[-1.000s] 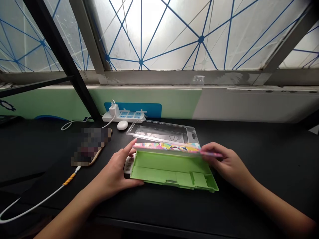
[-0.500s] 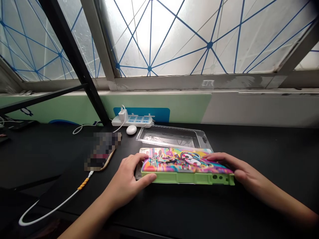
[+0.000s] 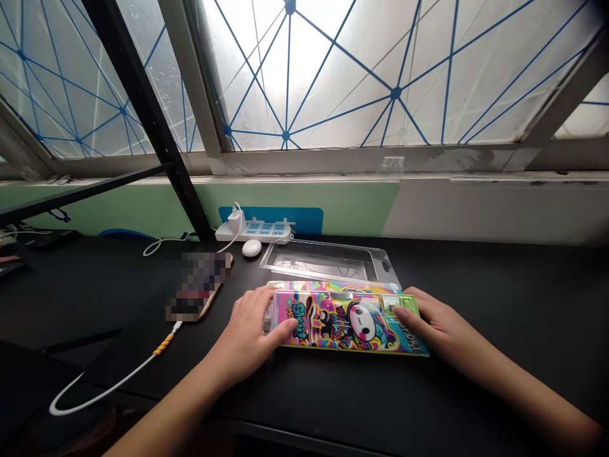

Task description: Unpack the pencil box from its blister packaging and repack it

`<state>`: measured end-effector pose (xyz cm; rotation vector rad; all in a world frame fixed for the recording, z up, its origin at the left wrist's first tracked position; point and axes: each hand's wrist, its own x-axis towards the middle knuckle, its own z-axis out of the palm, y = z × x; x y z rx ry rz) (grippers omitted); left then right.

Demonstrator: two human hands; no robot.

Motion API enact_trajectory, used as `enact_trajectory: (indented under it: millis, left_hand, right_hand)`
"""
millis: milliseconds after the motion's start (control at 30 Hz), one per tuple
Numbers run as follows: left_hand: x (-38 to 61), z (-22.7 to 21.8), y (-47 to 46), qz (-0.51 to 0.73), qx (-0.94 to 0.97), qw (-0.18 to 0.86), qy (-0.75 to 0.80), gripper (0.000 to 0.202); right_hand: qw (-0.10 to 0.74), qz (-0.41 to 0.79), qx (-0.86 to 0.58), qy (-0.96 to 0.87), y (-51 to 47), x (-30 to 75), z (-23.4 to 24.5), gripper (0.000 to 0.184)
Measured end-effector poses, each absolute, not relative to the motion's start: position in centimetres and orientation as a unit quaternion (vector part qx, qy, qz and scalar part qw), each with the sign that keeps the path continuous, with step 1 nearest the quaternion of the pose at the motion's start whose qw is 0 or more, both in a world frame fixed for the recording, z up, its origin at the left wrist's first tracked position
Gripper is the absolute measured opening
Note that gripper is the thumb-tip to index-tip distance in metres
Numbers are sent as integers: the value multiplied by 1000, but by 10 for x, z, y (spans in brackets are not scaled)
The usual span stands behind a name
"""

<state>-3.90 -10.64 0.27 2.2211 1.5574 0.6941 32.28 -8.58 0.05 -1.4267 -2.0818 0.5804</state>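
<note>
A colourful cartoon-printed pencil case (image 3: 337,324) with green plastic parts lies between my hands above the black desk. My left hand (image 3: 254,327) grips its left end, thumb on the printed face and fingers behind. My right hand (image 3: 435,320) grips the right end, its thumb by a green and clear piece at the top corner; the other fingers are partly hidden behind the case. Just behind it, a printed edge (image 3: 285,285) shows, and a barcode peeks out by my left hand. A clear plastic packaging tray (image 3: 328,261) lies farther back.
To the left, a phone (image 3: 202,287) with a blurred screen is plugged into a white cable (image 3: 114,381). A white rounded case (image 3: 252,248) sits by the power strip (image 3: 254,231). A black metal post (image 3: 143,108) rises before the window.
The pencil case has been turned in my hands: its green side faced me before, and now a printed face with a cartoon figure does. My right thumb has moved onto its front.
</note>
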Motion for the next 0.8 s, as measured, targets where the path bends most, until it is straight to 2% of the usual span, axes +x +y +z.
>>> enact_trajectory:
  millis: [267,467,600,800]
  left_hand:
    - [-39,-2,-106,214,773,194,565,68]
    - [-44,-1,-109,226,775,209,552,86]
    - [-46,-2,-109,222,767,232,555,93]
    - [-45,-3,-107,221,765,239,555,92]
  right_hand:
    - [231,96,-612,-750,-89,321,-2,48]
    - [194,-150,-538,-806,-99,300,4,33]
    - [170,-119,-483,-850,-99,263,15,26]
    - [130,-36,-500,-856,-79,217,20,30]
